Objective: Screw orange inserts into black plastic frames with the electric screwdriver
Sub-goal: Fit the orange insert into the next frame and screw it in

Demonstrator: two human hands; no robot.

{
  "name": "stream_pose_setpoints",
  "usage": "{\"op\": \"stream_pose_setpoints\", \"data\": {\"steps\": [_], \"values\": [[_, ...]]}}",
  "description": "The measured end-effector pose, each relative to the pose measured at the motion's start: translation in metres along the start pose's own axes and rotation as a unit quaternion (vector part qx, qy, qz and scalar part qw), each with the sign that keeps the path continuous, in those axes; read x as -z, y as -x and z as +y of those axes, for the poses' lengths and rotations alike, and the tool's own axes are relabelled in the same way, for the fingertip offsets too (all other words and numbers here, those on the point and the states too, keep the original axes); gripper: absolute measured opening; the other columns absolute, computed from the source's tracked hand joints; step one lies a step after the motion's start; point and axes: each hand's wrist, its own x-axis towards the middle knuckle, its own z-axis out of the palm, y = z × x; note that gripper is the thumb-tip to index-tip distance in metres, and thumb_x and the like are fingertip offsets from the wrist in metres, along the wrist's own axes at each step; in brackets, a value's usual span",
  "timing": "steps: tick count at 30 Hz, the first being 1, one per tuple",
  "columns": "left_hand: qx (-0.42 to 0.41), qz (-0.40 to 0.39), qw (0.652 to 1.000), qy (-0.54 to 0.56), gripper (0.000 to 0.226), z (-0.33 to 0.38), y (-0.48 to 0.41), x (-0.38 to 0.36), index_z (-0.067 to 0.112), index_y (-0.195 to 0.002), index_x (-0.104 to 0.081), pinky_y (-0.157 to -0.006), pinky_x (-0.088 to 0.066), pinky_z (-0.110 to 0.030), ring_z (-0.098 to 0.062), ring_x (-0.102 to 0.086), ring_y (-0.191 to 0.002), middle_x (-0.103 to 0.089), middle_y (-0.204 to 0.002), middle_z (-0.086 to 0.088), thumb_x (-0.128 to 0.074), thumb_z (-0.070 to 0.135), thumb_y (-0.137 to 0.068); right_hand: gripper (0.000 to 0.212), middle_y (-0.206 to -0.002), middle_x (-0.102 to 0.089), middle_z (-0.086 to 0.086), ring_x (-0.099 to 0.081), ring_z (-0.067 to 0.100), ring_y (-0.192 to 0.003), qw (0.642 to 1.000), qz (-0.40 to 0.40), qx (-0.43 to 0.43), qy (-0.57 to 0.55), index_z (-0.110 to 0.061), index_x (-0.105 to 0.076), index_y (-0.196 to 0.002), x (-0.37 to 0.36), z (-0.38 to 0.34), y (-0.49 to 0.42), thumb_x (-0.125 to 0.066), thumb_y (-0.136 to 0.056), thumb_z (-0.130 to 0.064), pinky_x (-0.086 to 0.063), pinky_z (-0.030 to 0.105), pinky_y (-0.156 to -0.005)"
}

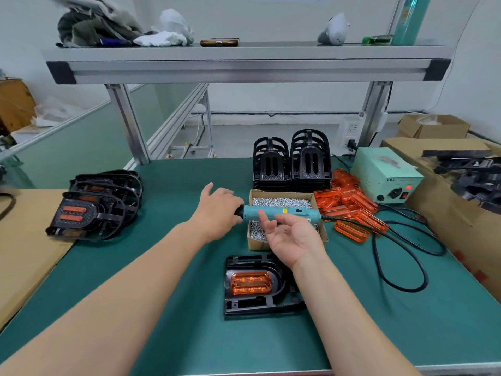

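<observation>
A green-topped workbench (173, 308) runs beneath the fingers (265, 219). Above them an aluminium shelf (244, 63) rests on two grey posts (130, 123), with bundled cloths (97, 25) and a phone (219, 43) on top. Far beyond the fingers a plain white wall (271, 99) meets a pale floor (233, 137). Well to their right sit cardboard boxes (433, 126). The light is soft and even.

Both bare forearms reach in from the near edge of the desk (439, 321) toward its middle, the left slanting in from the near left corner. The left hand (219, 210) lies knuckles up with the thumb stuck out, its fingers curled round the black front end of the electric screwdriver (284, 213). The right hand (294, 237) is turned palm up just beside it, fingers loosely bent and spread, gripping nothing.
</observation>
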Motion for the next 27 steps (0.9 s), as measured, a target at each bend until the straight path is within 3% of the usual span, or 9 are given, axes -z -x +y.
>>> {"op": "stream_pose_setpoints", "data": {"steps": [4,8,10,14,18,20,22,23,27], "values": [[-0.024,0.084,0.996,0.012,0.032,0.002,0.013,0.002,0.026,-0.107,-0.060,-0.118,-0.008,-0.043,-0.017,-0.044,-0.128,-0.063,-0.114,0.008,-0.073,0.039,-0.081,0.025,-0.127,-0.052,0.032,-0.068,0.032,-0.088,1.000,0.005,-0.012,0.007,0.001,-0.048,-0.119,0.002,0.001,-0.002,-0.048,-0.097,0.012,-0.052,0.021,-0.049],[-0.043,0.192,0.980,0.020,0.031,0.016,0.027,0.008,0.016,-0.095,-0.061,-0.114,-0.022,-0.044,-0.027,-0.055,-0.108,-0.065,-0.095,0.000,-0.079,0.021,-0.069,0.009,-0.104,-0.064,0.013,-0.063,0.019,-0.076,0.998,-0.004,0.007,0.066,-0.003,-0.057,-0.106,0.004,0.007,-0.005,-0.060,-0.098,-0.001,-0.046,0.021,-0.057],[-0.050,0.239,0.969,0.047,0.036,0.025,0.030,0.012,0.012,-0.089,-0.062,-0.111,-0.027,-0.045,-0.029,-0.058,-0.099,-0.064,-0.087,-0.002,-0.085,0.017,-0.062,0.019,-0.097,-0.066,0.004,-0.059,0.015,-0.073,0.993,-0.007,0.042,0.112,-0.012,-0.060,-0.112,0.004,0.007,-0.006,-0.068,-0.096,-0.017,-0.043,0.023,-0.052],[-0.051,0.278,0.956,0.078,0.035,0.046,0.034,0.021,0.010,-0.089,-0.064,-0.112,-0.024,-0.042,-0.030,-0.059,-0.095,-0.065,-0.084,-0.002,-0.086,0.018,-0.063,0.031,-0.096,-0.068,-0.003,-0.057,0.013,-0.084,0.976,0.018,0.125,0.179,-0.025,-0.060,-0.113,0.000,-0.005,-0.007,-0.071,-0.091,-0.044,-0.040,0.030,-0.067],[-0.065,0.191,0.974,0.104,0.033,0.060,0.031,0.031,0.015,-0.096,-0.064,-0.116,-0.015,-0.038,-0.019,-0.051,-0.104,-0.065,-0.093,0.004,-0.074,0.043,-0.080,0.027,-0.089,-0.071,0.001,-0.063,0.011,-0.072,0.966,0.032,0.184,0.179,-0.021,-0.059,-0.109,0.004,-0.015,-0.006,-0.067,-0.094,-0.043,-0.046,0.026,-0.059],[-0.060,0.141,0.966,0.207,0.036,0.062,0.024,0.038,0.019,-0.093,-0.070,-0.107,-0.029,-0.035,-0.014,-0.052,-0.098,-0.067,-0.091,0.008,-0.057,0.052,-0.091,0.037,-0.088,-0.074,0.004,-0.065,0.008,-0.063,0.957,0.045,0.225,0.177,-0.014,-0.055,-0.122,0.010,-0.021,-0.006,-0.064,-0.098,-0.040,-0.046,0.021,-0.052],[-0.015,0.103,0.932,0.348,0.033,0.056,0.016,0.044,0.015,-0.092,-0.074,-0.090,-0.043,-0.033,-0.020,-0.060,-0.092,-0.072,-0.091,0.001,-0.050,0.037,-0.099,0.038,-0.081,-0.076,0.002,-0.067,0.005,-0.060,0.951,0.056,0.259,0.159,-0.011,-0.052,-0.126,0.015,-0.028,-0.005,-0.063,-0.099,-0.036,-0.045,0.017,-0.047],[0.008,0.082,0.927,0.366,0.029,0.052,0.012,0.045,0.015,-0.096,-0.076,-0.089,-0.047,-0.034,-0.021,-0.063,-0.096,-0.074,-0.098,-0.001,-0.050,0.028,-0.100,0.035,-0.078,-0.076,0.002,-0.067,0.005,-0.060,0.949,0.061,0.272,0.151,-0.012,-0.052,-0.123,0.017,-0.031,-0.004,-0.064,-0.099,-0.034,-0.044,0.016,-0.046],[0.008,-0.042,0.979,0.199,0.021,0.043,-0.003,0.031,0.028,-0.111,-0.075,-0.104,-0.043,-0.037,-0.016,-0.060,-0.113,-0.072,-0.115,0.008,-0.064,0.023,-0.094,0.028,-0.072,-0.068,0.002,-0.065,0.007,-0.058,0.939,0.065,0.309,0.137,-0.014,-0.052,-0.116,0.025,-0.045,0.001,-0.067,-0.097,-0.029,-0.050,0.019,-0.048]]}}
